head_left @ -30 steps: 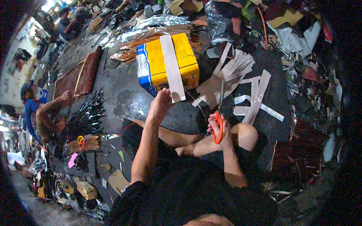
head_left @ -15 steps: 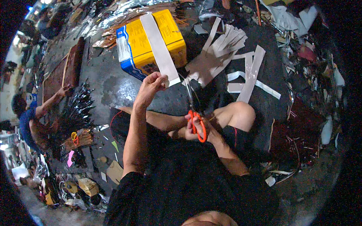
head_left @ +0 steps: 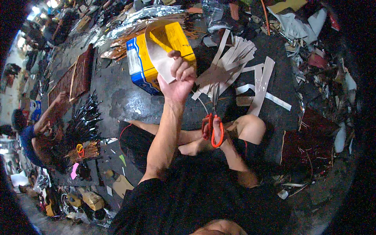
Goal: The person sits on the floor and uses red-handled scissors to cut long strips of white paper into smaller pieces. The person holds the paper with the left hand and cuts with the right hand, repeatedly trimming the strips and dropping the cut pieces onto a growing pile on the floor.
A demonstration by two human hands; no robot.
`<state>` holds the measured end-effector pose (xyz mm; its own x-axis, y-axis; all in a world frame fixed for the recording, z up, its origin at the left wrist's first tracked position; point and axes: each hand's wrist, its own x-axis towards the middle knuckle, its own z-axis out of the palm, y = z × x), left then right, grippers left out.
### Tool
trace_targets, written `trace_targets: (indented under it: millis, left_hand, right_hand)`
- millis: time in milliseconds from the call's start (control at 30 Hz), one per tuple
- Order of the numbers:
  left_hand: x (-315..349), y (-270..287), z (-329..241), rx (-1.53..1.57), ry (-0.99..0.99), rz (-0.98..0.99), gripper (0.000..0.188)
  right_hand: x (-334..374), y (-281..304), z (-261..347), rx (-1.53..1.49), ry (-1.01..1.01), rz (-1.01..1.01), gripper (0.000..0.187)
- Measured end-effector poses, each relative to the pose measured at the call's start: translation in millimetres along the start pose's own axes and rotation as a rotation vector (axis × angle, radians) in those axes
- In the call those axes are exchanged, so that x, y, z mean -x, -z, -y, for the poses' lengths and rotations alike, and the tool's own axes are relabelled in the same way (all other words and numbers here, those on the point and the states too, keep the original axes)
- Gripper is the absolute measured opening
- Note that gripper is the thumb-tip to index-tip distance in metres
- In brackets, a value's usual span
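Observation:
My left hand (head_left: pixel 181 76) is raised in front of a yellow and blue box (head_left: pixel 172 33), its wrist turned so the palm shows. Its curled fingers grip the near end of a pale beige strip (head_left: pixel 157 55), which bows up over the box. Lower and to the right, my right hand (head_left: pixel 216 127) holds scissors (head_left: pixel 214 113) by their orange handles. The blades point away from me and look nearly closed, apart from the held strip. Beyond them lies a fanned pile of similar pale strips (head_left: pixel 231 58).
Loose strips (head_left: pixel 261 88) cross each other on the dark mat to the right. A dark reddish-brown sheet (head_left: pixel 307 147) lies further right. At the left another person (head_left: pixel 29 137) reaches toward a brown panel (head_left: pixel 82 74), beside a bundle of dark shiny strips (head_left: pixel 84 117). Scraps surround the mat.
My left hand has moved right and turned over, bending the strip upward into a curve. The scissors have shifted right, and their blades now point straight away from me.

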<state>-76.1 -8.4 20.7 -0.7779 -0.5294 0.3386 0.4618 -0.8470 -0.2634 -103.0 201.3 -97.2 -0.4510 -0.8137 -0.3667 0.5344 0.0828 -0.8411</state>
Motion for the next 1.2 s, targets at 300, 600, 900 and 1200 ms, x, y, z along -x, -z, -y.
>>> trace_targets:
  millis: [300,600,900,1200]
  left_hand:
    - [79,29,-12,-0.107,0.045,-0.368,0.041]
    - [115,22,-48,-1.421,0.187,-0.648,0.044]
    - [100,80,-72,-1.958,0.048,-0.588,0.049]
    - [90,62,-53,-1.927,0.365,-0.480,0.026]
  right_hand:
    - [7,3,0,0.100,0.015,0.072,0.065]
    - [19,-8,9,0.336,-0.035,0.141,0.056]
    - [33,1,0,0.311,-0.019,0.158,0.053]
    - [36,15,-6,0.473,0.080,0.135,0.063]
